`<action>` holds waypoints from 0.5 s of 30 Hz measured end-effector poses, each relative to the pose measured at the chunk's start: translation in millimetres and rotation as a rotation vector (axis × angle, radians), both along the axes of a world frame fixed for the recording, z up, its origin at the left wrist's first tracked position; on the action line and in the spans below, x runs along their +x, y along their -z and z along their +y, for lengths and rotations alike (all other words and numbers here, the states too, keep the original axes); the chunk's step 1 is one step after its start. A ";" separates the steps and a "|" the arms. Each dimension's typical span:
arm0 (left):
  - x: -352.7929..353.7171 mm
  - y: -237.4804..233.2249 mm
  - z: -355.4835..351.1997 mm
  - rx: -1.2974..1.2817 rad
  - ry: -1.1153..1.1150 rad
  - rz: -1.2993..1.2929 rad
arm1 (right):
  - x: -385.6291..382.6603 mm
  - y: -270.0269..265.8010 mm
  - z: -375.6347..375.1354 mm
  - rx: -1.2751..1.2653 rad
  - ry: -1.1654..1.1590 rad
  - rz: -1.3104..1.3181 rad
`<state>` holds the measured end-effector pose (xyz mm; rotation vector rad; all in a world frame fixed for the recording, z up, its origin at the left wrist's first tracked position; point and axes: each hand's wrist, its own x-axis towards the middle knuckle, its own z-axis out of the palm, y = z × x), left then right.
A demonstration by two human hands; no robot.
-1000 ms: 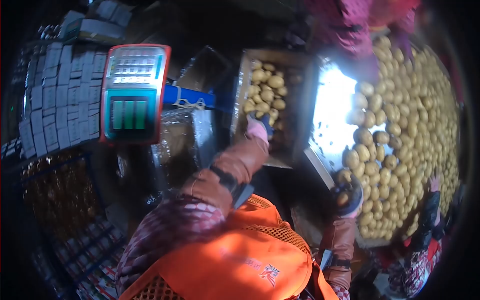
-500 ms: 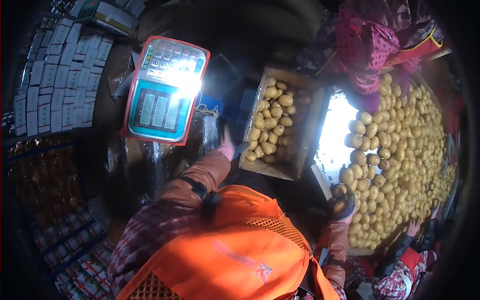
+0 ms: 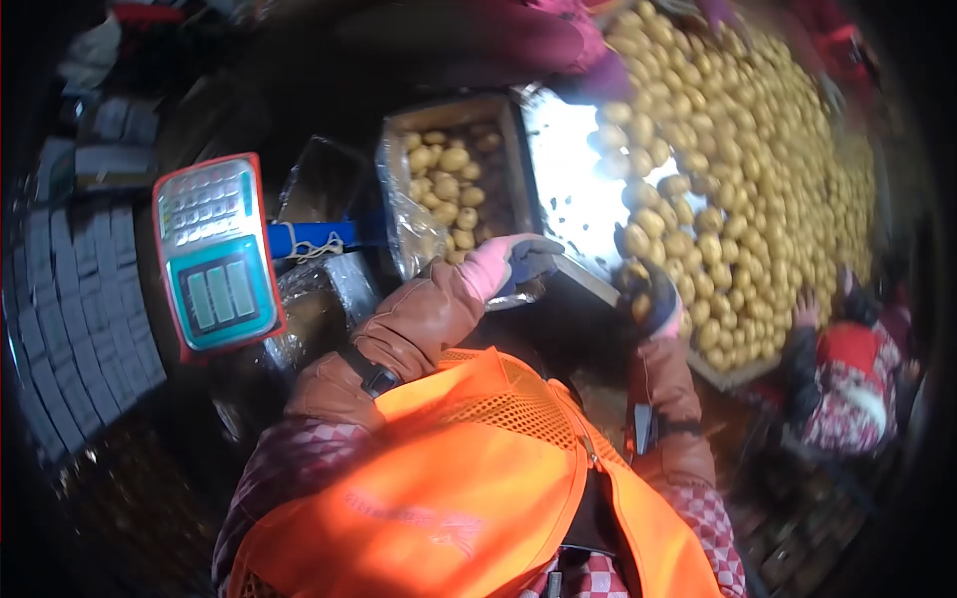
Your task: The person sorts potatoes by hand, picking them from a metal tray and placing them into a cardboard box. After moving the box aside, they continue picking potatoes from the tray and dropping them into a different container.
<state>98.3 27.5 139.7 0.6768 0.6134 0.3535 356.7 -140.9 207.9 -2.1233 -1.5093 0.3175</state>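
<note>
The left hand [image 3: 513,264] lies at the near edge of the crate [image 3: 449,105] — its grip cannot be told. The right hand [image 3: 646,297] is clamped on a potato [image 3: 638,307] beside the heap [image 3: 758,149].

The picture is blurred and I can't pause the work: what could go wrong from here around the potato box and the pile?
1. The right hand seems to cup a potato above the dark gap between the pile and the box; it could drop in there.
2. The left hand sits at the box's near edge; leaning on it might skew the reading on the scale display.
3. Potatoes lie at the near edge of the table and may roll off.
</note>
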 end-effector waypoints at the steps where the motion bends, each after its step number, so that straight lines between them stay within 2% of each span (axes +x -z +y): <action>1: 7.4 -0.1 -12.3 0.187 0.115 -0.025 | -8.9 -8.7 5.6 0.090 0.041 0.052; 2: 5.9 -9.3 -15.9 0.196 0.135 -0.030 | -17.1 -15.0 7.9 0.100 0.234 0.479; 4: -2.7 -31.3 -19.1 1.161 0.371 0.589 | -16.8 -13.1 17.0 0.147 0.436 0.910; 5: -3.3 -5.2 -37.6 1.135 0.247 0.498 | -12.7 -8.7 17.5 0.168 0.544 1.155; 6: 0.6 -2.5 -46.4 1.109 0.145 0.457 | -15.5 -11.2 15.7 0.173 0.656 1.402; 7: 7.0 0.3 -48.8 1.091 0.043 0.411 | -17.2 -17.3 15.5 0.162 0.693 1.404; 8: 10.9 5.8 -48.2 1.123 0.001 0.410 | -13.7 -14.9 14.3 0.157 0.542 1.235; 10: 6.7 16.9 -47.6 1.217 -0.087 0.349 | -11.6 -10.6 9.6 0.127 0.610 1.298; 11: 1.4 24.3 -48.5 1.124 -0.072 0.331 | -11.4 -11.5 9.2 0.166 0.660 1.420; 13: -14.8 38.9 -48.6 1.195 -0.015 0.429 | -9.9 2.6 1.9 0.213 0.664 1.411; 14: -18.5 31.2 -49.4 1.203 -0.008 0.417 | -9.2 3.0 2.6 0.228 0.670 1.408; 15: -23.3 16.7 -50.9 1.481 0.240 0.564 | -9.8 2.9 4.7 0.204 0.662 1.409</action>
